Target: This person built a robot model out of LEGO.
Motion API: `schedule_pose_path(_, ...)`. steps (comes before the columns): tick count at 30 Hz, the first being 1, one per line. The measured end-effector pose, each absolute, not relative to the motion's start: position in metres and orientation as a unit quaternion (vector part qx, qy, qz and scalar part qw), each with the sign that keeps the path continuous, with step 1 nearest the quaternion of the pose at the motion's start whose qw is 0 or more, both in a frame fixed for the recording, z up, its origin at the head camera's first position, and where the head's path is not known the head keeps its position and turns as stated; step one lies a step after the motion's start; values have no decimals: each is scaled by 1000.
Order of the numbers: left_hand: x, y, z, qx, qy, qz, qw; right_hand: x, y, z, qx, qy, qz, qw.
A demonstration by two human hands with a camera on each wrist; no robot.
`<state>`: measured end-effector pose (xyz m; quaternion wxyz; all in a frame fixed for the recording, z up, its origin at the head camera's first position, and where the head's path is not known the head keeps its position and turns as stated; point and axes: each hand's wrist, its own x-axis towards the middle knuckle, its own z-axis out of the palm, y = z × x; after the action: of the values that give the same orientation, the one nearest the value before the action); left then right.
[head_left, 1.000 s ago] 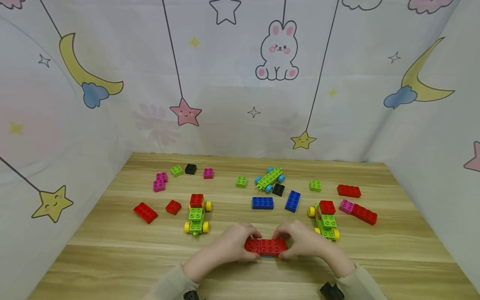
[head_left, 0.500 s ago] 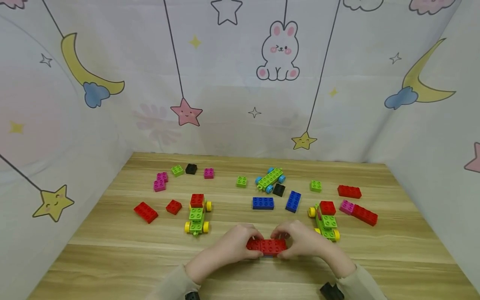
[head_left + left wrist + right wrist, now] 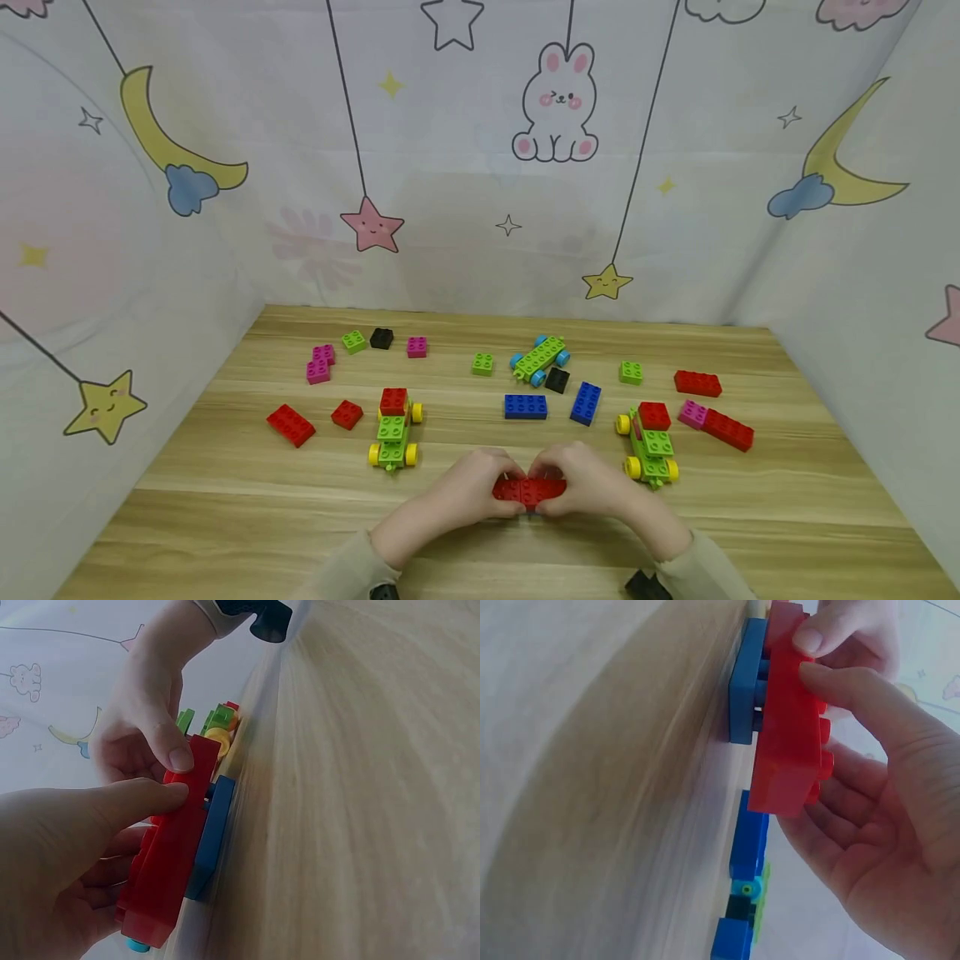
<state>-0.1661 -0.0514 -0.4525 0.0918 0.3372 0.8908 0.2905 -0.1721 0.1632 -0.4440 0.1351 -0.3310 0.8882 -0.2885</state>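
Near the front middle of the table, two red bricks lie end to end above a blue brick (image 3: 214, 836). My left hand (image 3: 480, 487) pinches the left red brick (image 3: 157, 881) between thumb and fingers. On the other side, my right hand (image 3: 573, 482) grips the right red brick (image 3: 787, 742) the same way. Both thumbs meet near the seam on the front face. In the right wrist view some studs of the blue brick show in a narrow gap under the red ones. The red row overhangs the blue brick at both ends. From above, the fingers hide part of the bricks.
Red-and-green cars with yellow wheels stand to the left (image 3: 393, 433) and right (image 3: 651, 442). Behind lie blue bricks (image 3: 525, 407), a green base on blue wheels (image 3: 540, 358), and several loose red, pink, green and black bricks. A printed cloth (image 3: 465, 250) closes the back.
My right hand has slid left along the red brick, and its fingertips now come close to my left hand's. My left hand shifted slightly right earlier on.
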Motion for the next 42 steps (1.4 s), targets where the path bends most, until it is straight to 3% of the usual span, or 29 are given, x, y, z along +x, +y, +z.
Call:
schedule_pose_path(16,-173,-61,-449,338,893,268,131,-170,159,-442,-322,890,-293,140)
schedule_pose_path(31,-170,-57,-449,307,895,289,144,-168,160,-440,-296,891,-306,159)
schedule_pose_path(42,-170,-58,-452,292,893,309,150,-169,159,-443,-304,892,-302,142)
